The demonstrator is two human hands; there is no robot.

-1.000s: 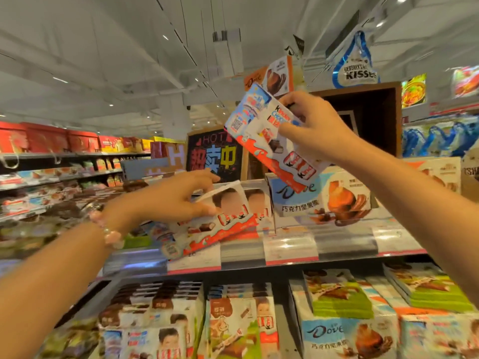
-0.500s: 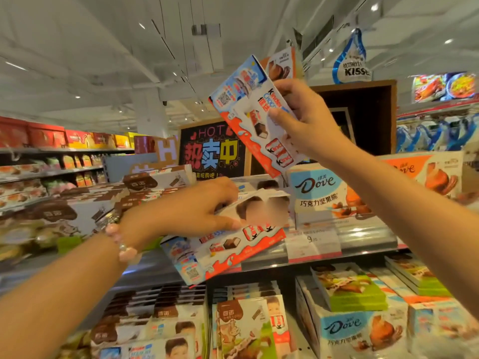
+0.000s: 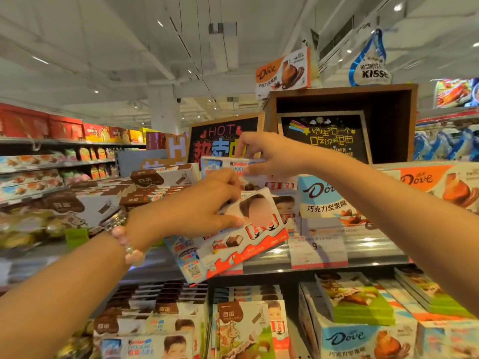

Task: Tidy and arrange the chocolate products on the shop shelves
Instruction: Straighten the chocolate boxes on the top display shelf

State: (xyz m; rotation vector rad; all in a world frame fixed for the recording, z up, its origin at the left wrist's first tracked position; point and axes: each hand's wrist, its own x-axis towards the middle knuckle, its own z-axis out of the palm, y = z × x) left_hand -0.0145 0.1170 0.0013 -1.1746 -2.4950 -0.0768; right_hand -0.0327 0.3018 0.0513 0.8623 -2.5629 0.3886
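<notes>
Crowding both hands, Dove boxes flank the Kinder pack.

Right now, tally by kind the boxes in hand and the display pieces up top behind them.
Kinder boxes: 2, one in the left hand, one in the right hand
Black chalkboard signs: 2
Dove box on the wooden crate: 1
Kisses hanging sign: 1
Total: 6

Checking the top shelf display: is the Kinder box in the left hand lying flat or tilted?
Tilted. The Kinder box slopes down-left, its lower corner hanging past the shelf edge, held by the left hand.
</notes>
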